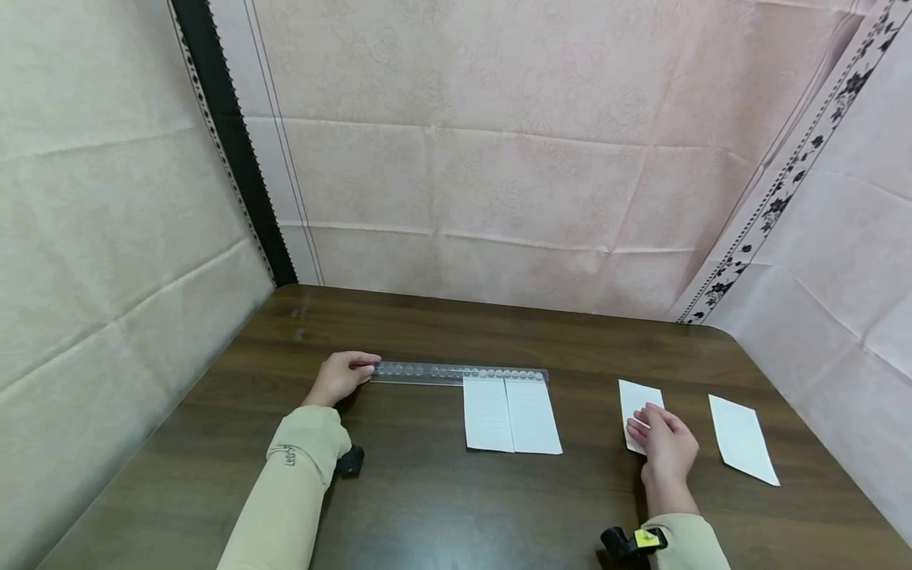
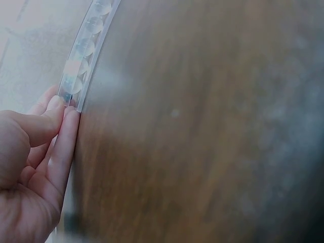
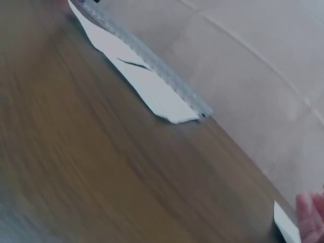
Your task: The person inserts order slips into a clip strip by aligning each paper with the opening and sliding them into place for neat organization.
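A clear plastic ruler (image 1: 456, 372) lies across the dark wooden table (image 1: 427, 507). My left hand (image 1: 352, 370) pinches its left end between thumb and a curled finger, which the left wrist view shows close up: hand (image 2: 63, 114), ruler (image 2: 83, 45). Two lined white paper sheets (image 1: 511, 416) lie side by side with their top edges against the ruler (image 3: 152, 66); the right wrist view also shows these sheets (image 3: 147, 81). My right hand (image 1: 648, 427) rests with relaxed fingers on a small white paper slip (image 1: 636, 398), and its fingertips (image 3: 311, 217) touch the slip (image 3: 286, 228).
Another white paper slip (image 1: 742, 439) lies to the right of my right hand, near the table's right edge. Pale fabric walls (image 1: 499, 182) close in the table at the back and on both sides. Wrist cameras sit on both sleeves.
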The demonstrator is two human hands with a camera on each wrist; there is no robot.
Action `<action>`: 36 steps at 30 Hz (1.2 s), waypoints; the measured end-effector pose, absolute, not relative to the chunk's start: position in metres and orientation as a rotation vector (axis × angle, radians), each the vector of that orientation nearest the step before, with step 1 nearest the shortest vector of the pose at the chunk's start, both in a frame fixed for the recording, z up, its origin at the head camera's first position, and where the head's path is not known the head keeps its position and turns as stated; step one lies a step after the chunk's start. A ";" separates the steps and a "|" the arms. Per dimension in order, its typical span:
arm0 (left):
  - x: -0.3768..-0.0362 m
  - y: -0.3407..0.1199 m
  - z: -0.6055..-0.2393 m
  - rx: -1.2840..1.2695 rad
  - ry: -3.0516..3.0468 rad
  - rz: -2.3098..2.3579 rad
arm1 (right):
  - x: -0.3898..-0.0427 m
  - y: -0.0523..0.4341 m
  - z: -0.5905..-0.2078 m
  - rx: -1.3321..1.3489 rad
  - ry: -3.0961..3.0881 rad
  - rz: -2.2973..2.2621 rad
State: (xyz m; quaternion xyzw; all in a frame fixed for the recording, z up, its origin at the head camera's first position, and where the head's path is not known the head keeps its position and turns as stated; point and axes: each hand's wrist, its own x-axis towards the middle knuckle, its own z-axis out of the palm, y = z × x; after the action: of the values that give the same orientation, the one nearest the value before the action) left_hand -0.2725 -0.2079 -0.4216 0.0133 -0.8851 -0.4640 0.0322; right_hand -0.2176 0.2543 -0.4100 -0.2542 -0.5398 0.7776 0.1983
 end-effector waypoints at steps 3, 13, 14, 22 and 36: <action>-0.273 -0.208 -0.421 0.043 -2.724 -1.432 | -0.221 0.261 -0.413 -0.727 -1.460 2.092; -0.271 -0.209 -0.419 0.069 -2.728 -1.424 | -0.227 0.272 -0.423 -0.869 -1.849 1.485; -0.271 -0.209 -0.419 0.071 -2.729 -1.421 | -0.227 0.272 -0.424 -0.871 -1.901 1.429; -0.271 -0.208 -0.419 0.074 -2.738 -1.407 | -0.226 0.272 -0.425 -0.756 -2.336 1.125; -0.272 -0.205 -0.418 0.080 -2.749 -1.396 | -0.221 0.279 -0.417 -0.603 -2.561 1.057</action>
State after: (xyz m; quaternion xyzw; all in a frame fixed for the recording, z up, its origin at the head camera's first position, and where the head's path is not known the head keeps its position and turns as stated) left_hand -0.2722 -0.2052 -0.4185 0.0258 -0.8909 -0.4525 0.0286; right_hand -0.2206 0.2790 -0.4168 -0.2103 -0.8926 0.3685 0.1525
